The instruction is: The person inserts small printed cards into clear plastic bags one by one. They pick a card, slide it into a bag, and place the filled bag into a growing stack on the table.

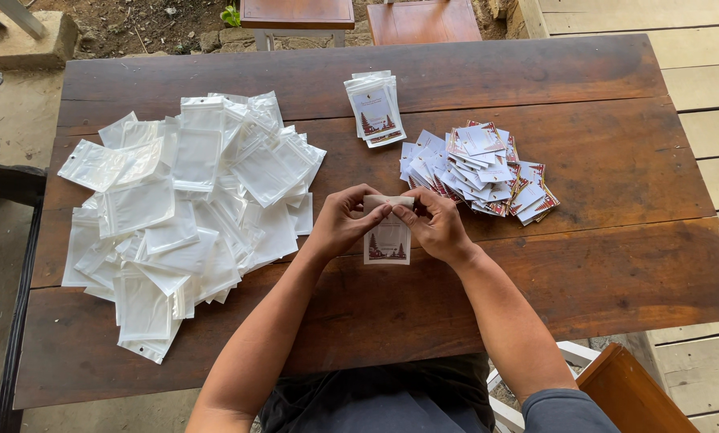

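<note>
Left hand (339,223) and right hand (438,224) meet over the middle of the dark wooden table (616,265), fingertips of both pinched on the top edge of a small clear pouch (387,237) with a printed card inside, its lower end resting on the wood. Heap of empty white pouches (183,208) lies to the left. Loose pile of printed cards (480,168) sits just right of the hands, a small stack of filled pouches (375,108) beyond.
</note>
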